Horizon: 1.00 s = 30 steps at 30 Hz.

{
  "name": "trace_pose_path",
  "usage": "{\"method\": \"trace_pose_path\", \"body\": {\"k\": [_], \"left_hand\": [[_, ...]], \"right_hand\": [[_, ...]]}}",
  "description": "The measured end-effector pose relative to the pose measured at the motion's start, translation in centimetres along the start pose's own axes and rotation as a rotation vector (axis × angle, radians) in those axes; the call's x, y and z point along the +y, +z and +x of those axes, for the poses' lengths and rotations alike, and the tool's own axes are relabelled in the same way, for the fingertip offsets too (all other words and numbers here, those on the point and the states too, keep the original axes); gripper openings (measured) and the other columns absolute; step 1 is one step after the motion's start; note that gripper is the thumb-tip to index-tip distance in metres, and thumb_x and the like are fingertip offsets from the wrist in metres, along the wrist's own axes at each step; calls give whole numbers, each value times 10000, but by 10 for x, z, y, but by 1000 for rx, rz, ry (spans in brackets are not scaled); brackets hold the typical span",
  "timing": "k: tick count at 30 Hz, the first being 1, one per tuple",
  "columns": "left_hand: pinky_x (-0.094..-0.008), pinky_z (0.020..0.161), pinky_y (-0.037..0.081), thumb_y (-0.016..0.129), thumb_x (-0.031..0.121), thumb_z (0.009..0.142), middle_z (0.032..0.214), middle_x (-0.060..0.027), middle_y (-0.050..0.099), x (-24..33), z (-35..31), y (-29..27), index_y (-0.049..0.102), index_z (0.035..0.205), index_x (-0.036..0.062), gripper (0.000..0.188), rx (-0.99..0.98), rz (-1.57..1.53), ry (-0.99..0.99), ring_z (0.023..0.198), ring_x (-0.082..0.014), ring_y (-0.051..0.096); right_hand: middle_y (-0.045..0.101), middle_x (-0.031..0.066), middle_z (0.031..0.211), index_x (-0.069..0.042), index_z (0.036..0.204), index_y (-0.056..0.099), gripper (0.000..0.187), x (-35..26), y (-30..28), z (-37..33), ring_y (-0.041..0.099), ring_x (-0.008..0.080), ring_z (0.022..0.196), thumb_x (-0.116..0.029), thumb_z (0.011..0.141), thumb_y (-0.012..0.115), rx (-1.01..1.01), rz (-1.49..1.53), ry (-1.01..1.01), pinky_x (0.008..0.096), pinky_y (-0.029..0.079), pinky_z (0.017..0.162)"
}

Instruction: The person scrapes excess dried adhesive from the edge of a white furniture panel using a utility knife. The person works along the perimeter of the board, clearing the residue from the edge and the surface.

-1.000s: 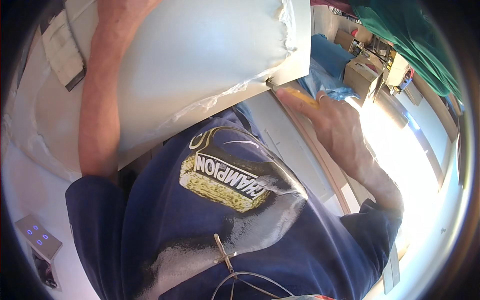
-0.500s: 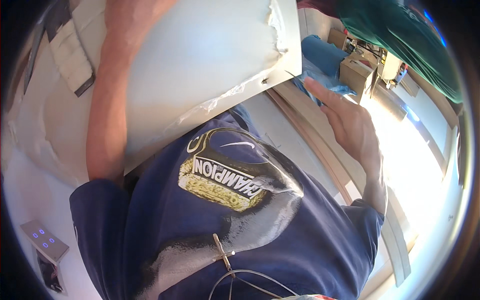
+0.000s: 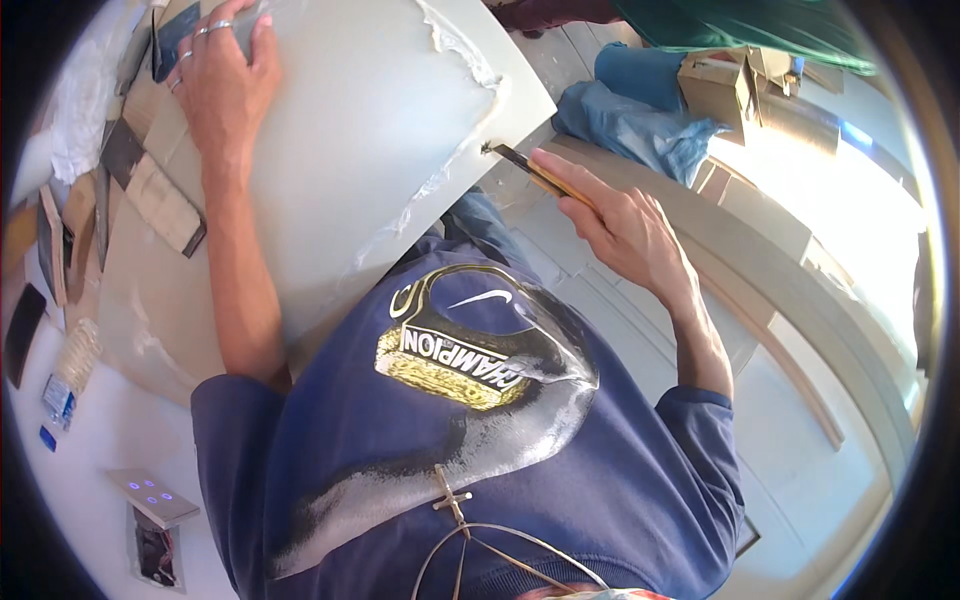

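A large pale grey board (image 3: 370, 130) with rough white plaster along its edges tilts across the upper middle. My left hand (image 3: 222, 75), with rings on the fingers, lies flat on the board near its upper left. My right hand (image 3: 615, 225) grips a thin tool with a wooden handle and dark tip (image 3: 525, 165). The tip touches the board's right edge, beside the crusted plaster. My blue sweatshirt (image 3: 470, 440) fills the lower middle of the view.
Cardboard scraps and wood offcuts (image 3: 150, 200) lie at the left. A blue cloth bundle (image 3: 630, 125) and cardboard boxes (image 3: 725, 85) sit at upper right, under a green sheet (image 3: 740, 25). Pale wooden planks (image 3: 790, 290) run along the right. A small panel with blue lights (image 3: 150, 493) sits lower left.
The view has tipped down, so more of the board and my left hand show. My right hand has moved left and brought the tool's tip to the board's right edge.
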<state>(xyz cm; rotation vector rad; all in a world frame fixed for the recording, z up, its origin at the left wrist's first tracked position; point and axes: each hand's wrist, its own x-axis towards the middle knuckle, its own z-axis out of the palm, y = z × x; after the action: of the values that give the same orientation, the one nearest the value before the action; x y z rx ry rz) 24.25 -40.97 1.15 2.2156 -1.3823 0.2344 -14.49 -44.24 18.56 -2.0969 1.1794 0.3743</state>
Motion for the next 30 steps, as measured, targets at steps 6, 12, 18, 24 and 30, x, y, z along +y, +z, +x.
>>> {"method": "trace_pose_path", "body": {"k": [6,12,18,24,30], "left_hand": [[-531,1063,419,639,361,969,1263,-69,706,5,-6,-3,662,1292,186,368,-122,-55,-63,1258,-325,592],[-538,1076,410,638,358,971,1303,-86,689,-4,-3,13,665,1287,184,361,-233,-33,-127,1272,-340,585],[-543,1078,408,646,354,970,1292,-92,694,-10,-5,23,665,1289,185,361,-332,-33,-202,1284,-333,577],[-490,991,496,643,346,966,1213,-91,731,-6,10,23,687,1241,159,335,-126,16,-7,1172,-368,639],[-482,984,500,650,323,962,1201,-99,733,-10,4,21,695,1233,154,323,-30,-17,58,1140,-367,650]], "right_hand": [[743,185,1050,-266,1490,546,498,-7,-7,8,681,418,832,-178,1001,577,-57,-191,30,482,546,763],[730,172,843,-244,1415,623,438,-13,-28,47,684,393,757,-182,984,590,-186,-299,-71,505,547,718],[720,167,818,-228,1373,655,405,-8,-32,81,687,378,734,-187,974,599,-220,-391,-174,493,548,686],[712,149,744,-249,1354,680,429,1,-12,66,712,331,675,-181,932,639,2,-488,-358,451,568,614],[636,79,676,-272,1365,681,504,-4,4,48,650,230,588,-38,923,622,149,-659,-385,381,508,561]]}}
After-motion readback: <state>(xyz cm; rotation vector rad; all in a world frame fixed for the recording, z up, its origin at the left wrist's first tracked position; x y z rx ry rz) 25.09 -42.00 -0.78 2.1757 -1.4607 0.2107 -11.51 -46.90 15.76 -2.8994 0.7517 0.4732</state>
